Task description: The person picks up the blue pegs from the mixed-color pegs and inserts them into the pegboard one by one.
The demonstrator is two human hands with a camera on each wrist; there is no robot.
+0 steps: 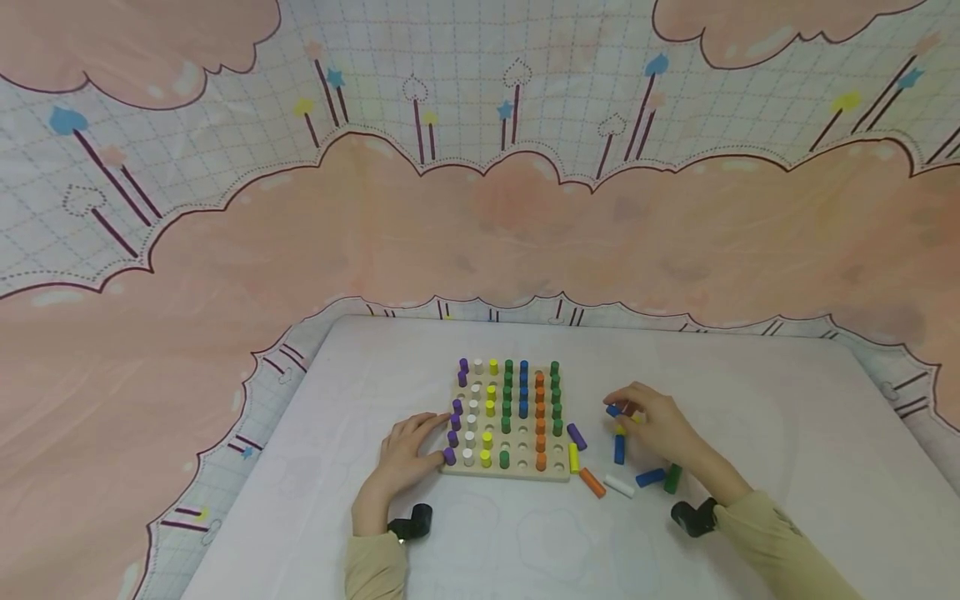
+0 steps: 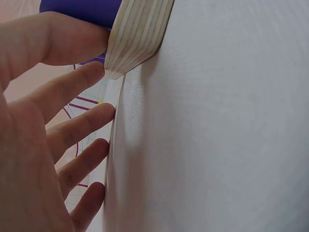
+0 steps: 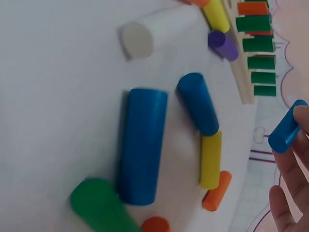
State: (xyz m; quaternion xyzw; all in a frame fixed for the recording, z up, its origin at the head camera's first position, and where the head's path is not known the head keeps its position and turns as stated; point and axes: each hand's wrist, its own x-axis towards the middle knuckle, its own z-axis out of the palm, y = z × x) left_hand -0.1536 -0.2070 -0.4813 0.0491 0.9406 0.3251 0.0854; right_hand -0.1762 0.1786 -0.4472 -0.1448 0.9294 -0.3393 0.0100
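A wooden pegboard (image 1: 510, 476) stands on the white table, with rows of purple, white, yellow, green, blue and orange pegs in its holes. At its near left corner, my left hand (image 1: 405, 457) rests with fingers spread, the thumb and index fingertip right at the board's layered edge (image 2: 137, 36) in the left wrist view. To the right of the board, my right hand (image 1: 663, 425) pinches a blue peg (image 3: 286, 128) between thumb and fingers, above the loose pegs. Some holes of the board, mostly in the blue column, hold no peg.
Loose pegs lie right of the board: a purple peg (image 1: 576, 437), a yellow peg (image 1: 573, 458), an orange peg (image 1: 592, 482), a white peg (image 1: 619, 486), a green peg (image 1: 672, 478) and blue pegs, one (image 3: 143, 145) close to the right wrist camera. A patterned curtain (image 1: 480, 233) hangs behind the table.
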